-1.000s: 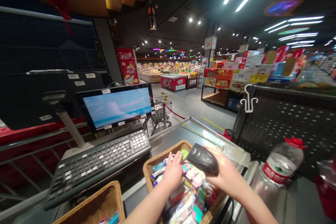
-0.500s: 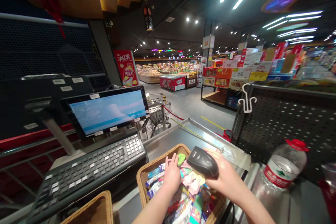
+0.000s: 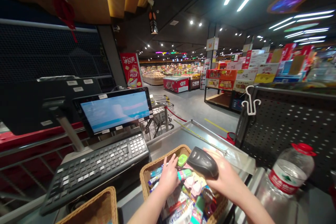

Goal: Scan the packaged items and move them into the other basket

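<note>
A brown woven basket [image 3: 145, 178] holds a mixed pile of small packaged goods with bright wrappers. My left hand [image 3: 170, 175] reaches into it, palm down, fingers stretched and apart over the wrappers. Beside its fingertips lies a green item [image 3: 182, 160], and a teal-and-pink packet [image 3: 184, 174] sits by the thumb side. Whether the fingers press on anything beneath is hidden. My right hand [image 3: 223, 169] is wrapped round a black handheld barcode scanner [image 3: 202, 162], held above the basket's right side. Under the scanner are pale pink, flower-like pieces [image 3: 193, 183].
A second basket [image 3: 114, 203] stands at lower left, below a keyboard [image 3: 105, 168] and monitor [image 3: 118, 110]. On the right, a large red-capped bottle [image 3: 291, 171] stands beside a perforated panel [image 3: 288, 122]. Behind the basket runs a metal counter [image 3: 170, 141]; shopping carts [image 3: 159, 112] stand beyond.
The view has shifted slightly, so the surroundings sit farther right. My left hand has moved a little among the packets, and the teal-and-pink packet shows more. The scanner stays in my right hand.
</note>
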`<state>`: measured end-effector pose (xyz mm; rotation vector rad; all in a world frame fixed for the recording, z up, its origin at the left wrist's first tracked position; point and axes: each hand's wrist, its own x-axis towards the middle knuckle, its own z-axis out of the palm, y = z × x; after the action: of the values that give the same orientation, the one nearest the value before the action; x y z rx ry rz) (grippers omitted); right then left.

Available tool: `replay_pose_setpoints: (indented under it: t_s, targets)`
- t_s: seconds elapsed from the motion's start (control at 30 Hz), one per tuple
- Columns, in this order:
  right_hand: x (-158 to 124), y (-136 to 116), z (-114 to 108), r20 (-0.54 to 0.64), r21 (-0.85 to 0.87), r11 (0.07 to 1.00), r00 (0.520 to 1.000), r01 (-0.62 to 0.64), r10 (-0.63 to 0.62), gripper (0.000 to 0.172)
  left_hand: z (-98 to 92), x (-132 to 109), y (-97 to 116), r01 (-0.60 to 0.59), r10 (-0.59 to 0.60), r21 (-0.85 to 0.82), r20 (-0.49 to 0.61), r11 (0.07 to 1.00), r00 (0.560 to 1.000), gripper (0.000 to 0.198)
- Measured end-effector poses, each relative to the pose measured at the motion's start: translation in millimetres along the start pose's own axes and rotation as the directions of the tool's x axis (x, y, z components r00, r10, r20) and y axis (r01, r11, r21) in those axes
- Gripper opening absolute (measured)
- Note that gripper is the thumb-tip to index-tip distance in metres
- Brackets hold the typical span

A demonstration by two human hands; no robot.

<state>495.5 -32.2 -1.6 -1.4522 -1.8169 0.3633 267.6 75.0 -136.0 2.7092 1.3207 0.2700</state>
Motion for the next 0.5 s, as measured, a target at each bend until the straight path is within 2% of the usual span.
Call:
replay_pose_setpoints:
  t_s: [0.27, 0.5]
  targets:
    - [0, -18, -2, 0.104, -0.08, 0.996, 0.994, 0.031, -0.023, 0.056, -9.0, -21, -18, -0.044, 0.044, 0.003, -0.111, 0.999, 0.993, 0.016]
    - [1, -33, 0, 0.142, -0.106, 0.993, 0.989, 0.053, -0.037, 0.055, -15.3, -39, -27, -0.067, 0.08, 0.082, -0.164, 0.994, 0.983, 0.024]
